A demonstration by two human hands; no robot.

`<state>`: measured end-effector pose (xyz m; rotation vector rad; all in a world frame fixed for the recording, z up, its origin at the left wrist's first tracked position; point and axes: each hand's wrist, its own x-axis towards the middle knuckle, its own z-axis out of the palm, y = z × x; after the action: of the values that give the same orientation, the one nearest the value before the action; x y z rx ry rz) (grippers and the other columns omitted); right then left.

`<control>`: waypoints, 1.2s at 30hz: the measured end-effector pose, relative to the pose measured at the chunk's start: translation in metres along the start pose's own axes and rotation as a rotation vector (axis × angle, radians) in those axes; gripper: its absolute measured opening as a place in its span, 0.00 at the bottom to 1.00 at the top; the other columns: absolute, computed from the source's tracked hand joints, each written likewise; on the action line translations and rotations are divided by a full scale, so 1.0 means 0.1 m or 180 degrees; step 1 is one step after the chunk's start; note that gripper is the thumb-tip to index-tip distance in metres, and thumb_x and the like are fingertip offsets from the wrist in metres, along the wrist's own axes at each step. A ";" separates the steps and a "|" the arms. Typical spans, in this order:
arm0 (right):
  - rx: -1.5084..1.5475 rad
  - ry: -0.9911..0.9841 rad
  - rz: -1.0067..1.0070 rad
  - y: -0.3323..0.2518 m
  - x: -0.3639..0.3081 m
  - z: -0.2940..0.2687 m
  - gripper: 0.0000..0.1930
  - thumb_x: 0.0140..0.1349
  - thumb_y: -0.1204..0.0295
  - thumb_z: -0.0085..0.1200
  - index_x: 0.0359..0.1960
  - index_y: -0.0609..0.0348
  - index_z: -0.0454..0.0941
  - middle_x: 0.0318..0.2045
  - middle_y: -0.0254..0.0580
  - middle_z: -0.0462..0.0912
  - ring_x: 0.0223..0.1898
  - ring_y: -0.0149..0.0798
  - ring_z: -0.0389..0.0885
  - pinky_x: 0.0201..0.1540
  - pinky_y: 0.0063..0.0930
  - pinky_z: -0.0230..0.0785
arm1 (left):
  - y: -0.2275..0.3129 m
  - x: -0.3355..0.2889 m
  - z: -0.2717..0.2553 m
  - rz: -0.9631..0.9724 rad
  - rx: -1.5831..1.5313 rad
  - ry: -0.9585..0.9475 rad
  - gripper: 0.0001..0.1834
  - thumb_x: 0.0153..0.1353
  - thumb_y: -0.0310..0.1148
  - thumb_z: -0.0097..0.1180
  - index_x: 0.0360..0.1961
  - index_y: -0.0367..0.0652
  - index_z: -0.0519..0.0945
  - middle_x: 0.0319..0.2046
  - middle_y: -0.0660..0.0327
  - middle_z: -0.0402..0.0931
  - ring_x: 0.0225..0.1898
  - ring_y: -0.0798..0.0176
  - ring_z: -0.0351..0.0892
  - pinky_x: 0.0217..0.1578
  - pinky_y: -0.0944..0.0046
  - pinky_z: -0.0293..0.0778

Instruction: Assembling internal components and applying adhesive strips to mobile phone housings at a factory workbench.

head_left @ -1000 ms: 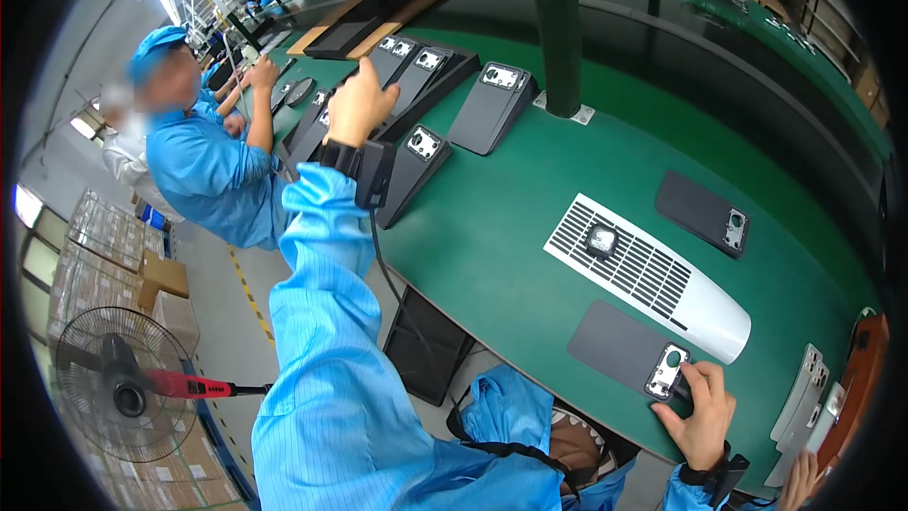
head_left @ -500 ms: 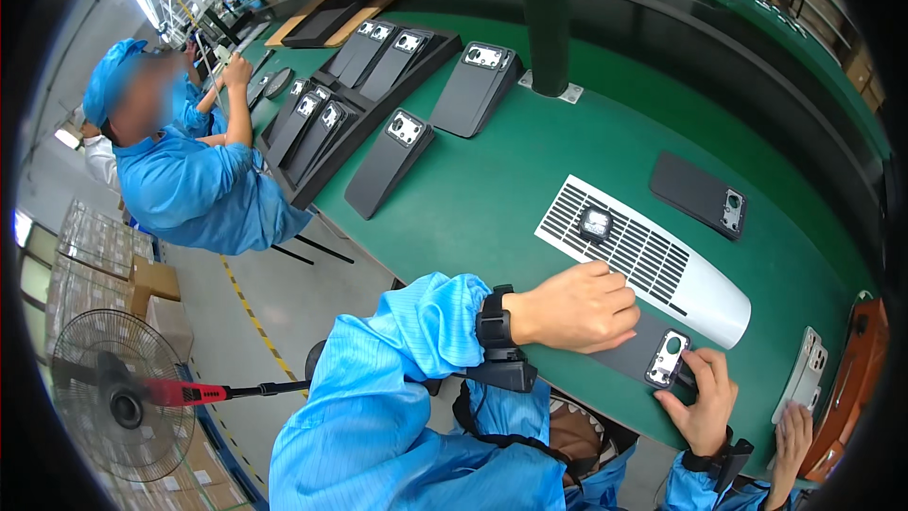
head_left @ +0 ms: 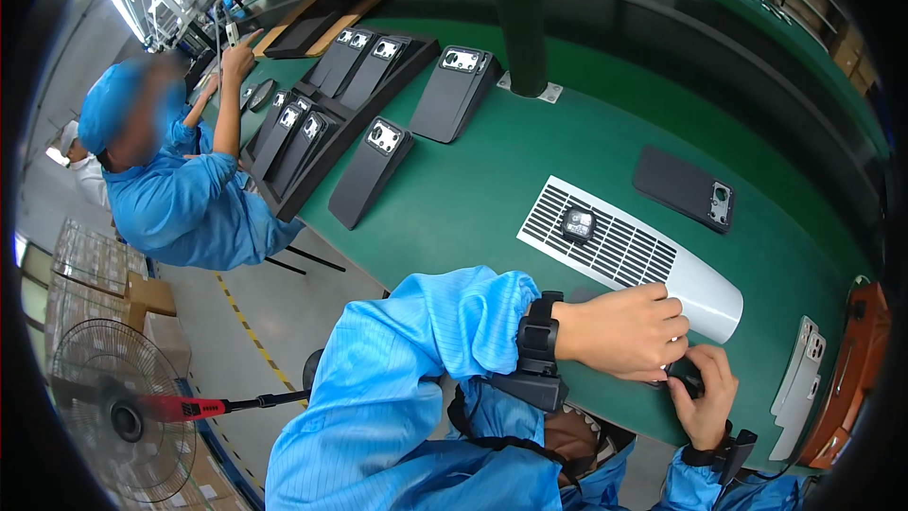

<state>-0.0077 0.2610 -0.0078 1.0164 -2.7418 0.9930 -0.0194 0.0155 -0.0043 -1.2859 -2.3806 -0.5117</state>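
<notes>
My left hand (head_left: 626, 329) reaches across with its fingers curled and closed over the camera end of a dark grey phone case. That hand hides most of the case, and whatever its fingertips pinch is hidden too. Close by on the right, my right hand (head_left: 705, 399) grips the dark end of the phone case (head_left: 687, 378) between thumb and fingers. Just beyond lies a white slotted panel (head_left: 702, 295) with a rounded end. A small black square container (head_left: 578, 224) with shiny contents rests on its slots.
Another dark phone case (head_left: 683, 189) lies behind the panel. Stacked cases (head_left: 452, 99) and a black tray (head_left: 317, 166) of cases stand left, near a seated co-worker (head_left: 170, 170). Light phone cases (head_left: 799, 383) and a brown box (head_left: 856, 369) sit right. A green post (head_left: 518, 19) rises behind.
My left hand has moved right, onto the camera end of the case, covering its silver plate. A hand that lay by the light cases at the right is gone from view.
</notes>
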 end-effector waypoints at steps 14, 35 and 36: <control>0.0152 -0.0007 -0.0031 -0.07 0.02 -0.02 0.18 0.42 0.76 0.67 0.39 0.59 0.80 0.39 0.46 0.81 0.33 0.49 0.82 0.32 0.35 0.73 | -1.20 -1.45 -1.64 -0.3484 0.0591 0.4129 0.44 0.65 0.32 0.58 0.72 0.27 0.45 0.50 0.50 0.75 0.42 0.66 0.78 0.39 0.69 0.74; 0.0375 0.0104 0.0018 -0.04 0.05 0.04 0.10 0.52 0.85 0.54 0.36 0.64 0.78 0.34 0.51 0.80 0.31 0.51 0.82 0.32 0.36 0.73 | -0.02 -0.16 -0.06 -0.0296 -0.0063 0.0090 0.14 0.53 0.43 0.63 0.26 0.45 0.76 0.29 0.64 0.71 0.37 0.62 0.73 0.39 0.62 0.68; 0.0364 0.0118 0.0037 -0.04 0.04 0.02 0.10 0.52 0.85 0.54 0.36 0.64 0.78 0.34 0.51 0.80 0.31 0.51 0.82 0.32 0.36 0.73 | -0.03 -0.15 -0.03 -0.0274 -0.0078 0.0090 0.14 0.53 0.43 0.63 0.26 0.45 0.76 0.29 0.64 0.71 0.37 0.62 0.73 0.39 0.62 0.68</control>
<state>-0.0080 0.2555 -0.0067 0.9873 -2.6917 1.1701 -0.0137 0.0025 -0.0096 -1.1825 -2.4216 -0.5821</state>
